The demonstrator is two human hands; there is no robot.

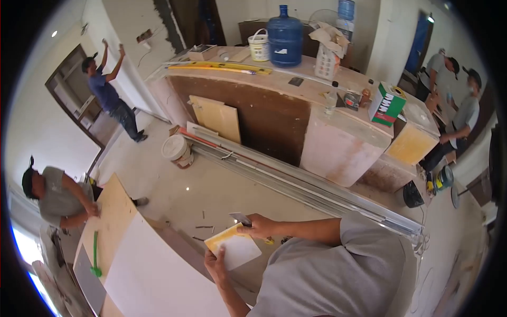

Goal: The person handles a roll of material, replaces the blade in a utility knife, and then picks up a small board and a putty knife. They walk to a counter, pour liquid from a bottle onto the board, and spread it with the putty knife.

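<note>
My left hand (215, 266) grips a small white flat board (240, 255) by its near edge, thumb on top. Yellow paste (223, 239) is spread along the board's far side. Over that side, my right hand (255, 226) is closed around a putty knife (240, 217), its grey blade pointing left. Fingers cover the knife's handle, and I cannot tell whether the blade touches the paste. Below and to the left of the board lies a large white sheet (153, 269).
A person in grey (63, 198) leans at a wooden panel (113, 203) with a green tool (95, 256). Another person (111, 95) reaches up the wall. Long metal profiles (296, 193) and a bucket (177, 151) lie before a counter (338, 153) bearing a blue water jug (285, 39).
</note>
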